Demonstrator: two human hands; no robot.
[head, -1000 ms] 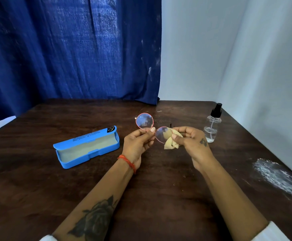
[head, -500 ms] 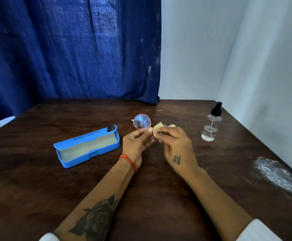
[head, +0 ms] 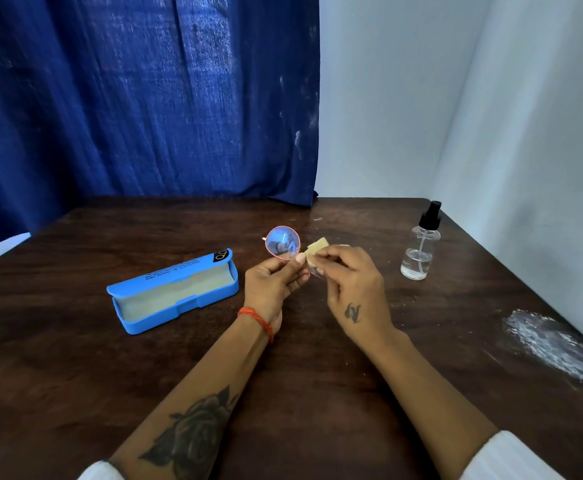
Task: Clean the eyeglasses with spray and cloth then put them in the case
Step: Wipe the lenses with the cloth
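Above the middle of the dark wooden table, my left hand pinches the round pink-rimmed eyeglasses near the bridge. The left lens stands free and upright. My right hand pinches a small beige cloth around the right lens, which is mostly hidden by cloth and fingers. The blue glasses case lies open on the table to the left, its pale lining showing. A clear spray bottle with a black nozzle stands upright to the right.
A blue curtain hangs behind the table and white walls close the right side. A white powdery smear marks the table near its right edge.
My right hand has turned over, its back now facing up, and folded the cloth over the right lens. The glasses have shifted slightly. The left hand keeps its hold.
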